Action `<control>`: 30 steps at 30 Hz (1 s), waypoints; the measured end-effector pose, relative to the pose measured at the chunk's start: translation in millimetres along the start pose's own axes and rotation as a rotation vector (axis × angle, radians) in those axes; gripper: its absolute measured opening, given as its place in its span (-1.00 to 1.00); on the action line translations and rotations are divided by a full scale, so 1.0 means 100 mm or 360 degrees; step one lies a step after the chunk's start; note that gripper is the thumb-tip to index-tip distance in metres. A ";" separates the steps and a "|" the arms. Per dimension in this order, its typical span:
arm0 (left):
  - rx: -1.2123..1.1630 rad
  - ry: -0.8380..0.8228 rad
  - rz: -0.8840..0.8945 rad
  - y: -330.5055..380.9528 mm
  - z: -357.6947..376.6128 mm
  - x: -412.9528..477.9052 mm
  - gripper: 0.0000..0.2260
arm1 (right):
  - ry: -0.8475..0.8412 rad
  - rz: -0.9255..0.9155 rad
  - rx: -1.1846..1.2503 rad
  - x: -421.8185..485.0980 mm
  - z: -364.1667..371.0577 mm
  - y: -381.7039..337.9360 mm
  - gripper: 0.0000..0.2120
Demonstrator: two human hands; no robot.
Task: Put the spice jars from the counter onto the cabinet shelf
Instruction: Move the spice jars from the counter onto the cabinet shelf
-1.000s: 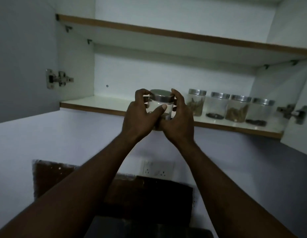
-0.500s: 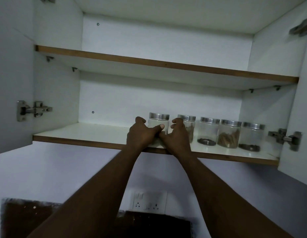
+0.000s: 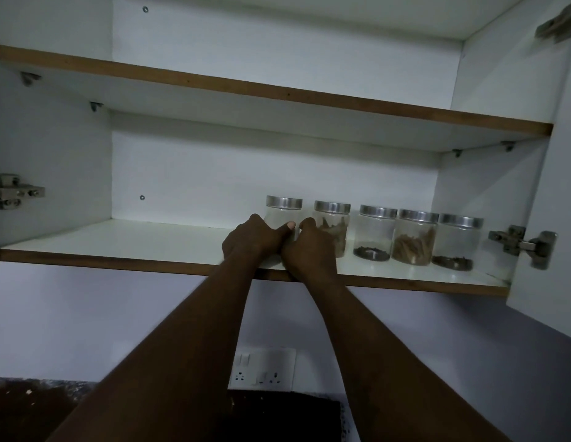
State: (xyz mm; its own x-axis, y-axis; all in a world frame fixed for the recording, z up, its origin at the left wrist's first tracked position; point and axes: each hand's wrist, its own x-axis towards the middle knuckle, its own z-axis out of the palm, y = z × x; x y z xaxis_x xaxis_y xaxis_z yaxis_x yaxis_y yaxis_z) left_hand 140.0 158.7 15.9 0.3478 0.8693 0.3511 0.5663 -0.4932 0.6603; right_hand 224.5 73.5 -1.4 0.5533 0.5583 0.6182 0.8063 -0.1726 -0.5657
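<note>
A clear glass spice jar point(image 3: 283, 212) with a metal lid stands upright on the lower cabinet shelf point(image 3: 118, 237). My left hand point(image 3: 250, 240) wraps its left side and my right hand point(image 3: 311, 250) its right side; both hide its lower half. To its right stands a row of several more metal-lidded jars: one with brown leaves point(image 3: 333, 223), one with dark seeds point(image 3: 373, 232), one with brown sticks point(image 3: 415, 239) and one with dark bits point(image 3: 458, 242).
An upper shelf point(image 3: 278, 90) spans the cabinet. Open cabinet doors with metal hinges point(image 3: 13, 191) flank both sides, the right hinge point(image 3: 523, 245) close to the last jar. Below are a wall socket plate point(image 3: 262, 368) and a dark backsplash. The shelf's left half is bare.
Both hands have carried the jar up from in front of the shelf edge and back onto the shelf, beside the row of jars. The camera has tilted upward.
</note>
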 end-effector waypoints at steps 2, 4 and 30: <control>0.0039 -0.0029 0.0075 0.01 0.02 -0.02 -0.20 | 0.0002 0.0014 -0.0032 0.00 -0.01 0.00 -0.65; 0.0043 -0.0061 0.0124 0.01 0.03 -0.03 -0.19 | 0.0011 0.0014 -0.0062 -0.01 -0.02 0.00 -0.64; -0.0578 -0.0242 0.0436 -1.44 1.00 -2.64 -0.79 | -0.0234 0.0000 0.0360 -2.80 0.42 1.23 -0.90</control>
State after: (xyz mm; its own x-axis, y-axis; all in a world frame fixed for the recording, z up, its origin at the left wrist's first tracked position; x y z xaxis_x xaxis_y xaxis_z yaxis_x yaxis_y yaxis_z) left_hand 41.7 -3.5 -238.3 0.5686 0.6812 0.4611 0.1503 -0.6371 0.7560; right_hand 159.9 -70.3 -266.7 0.5034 0.6731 0.5418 0.7301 0.0040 -0.6833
